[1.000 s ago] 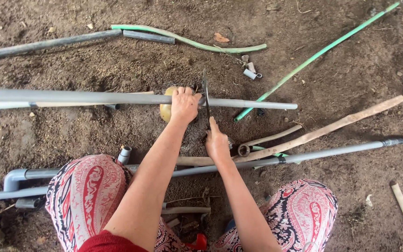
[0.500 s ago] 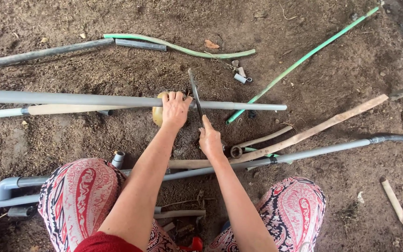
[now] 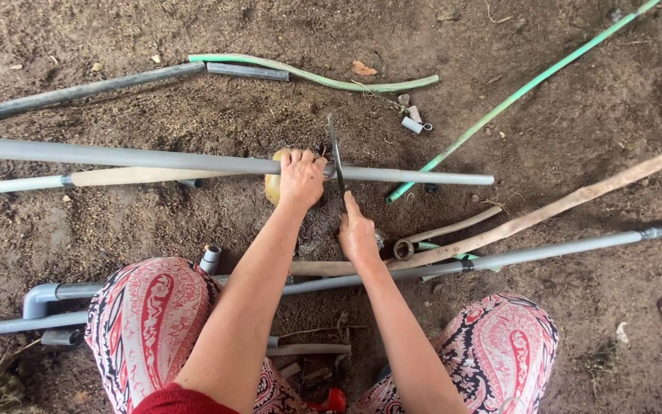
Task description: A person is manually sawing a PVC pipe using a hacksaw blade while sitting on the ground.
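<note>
**Blade on the grey pipe**

My left hand [image 3: 300,175] is closed over the long grey pipe [image 3: 155,159], pressing it down where it crosses a yellowish round block [image 3: 273,184] on the dirt ground [image 3: 576,322]. My right hand [image 3: 358,234] is wrapped around the handle of a thin saw blade [image 3: 335,157], forefinger stretched along it; the blade crosses the pipe just beside my left hand. 1 more grey pipe [image 3: 538,253] lies across the ground near my knees, under a wooden stick [image 3: 561,207]. A green hose [image 3: 522,84] runs toward the ground's far right corner.
</note>
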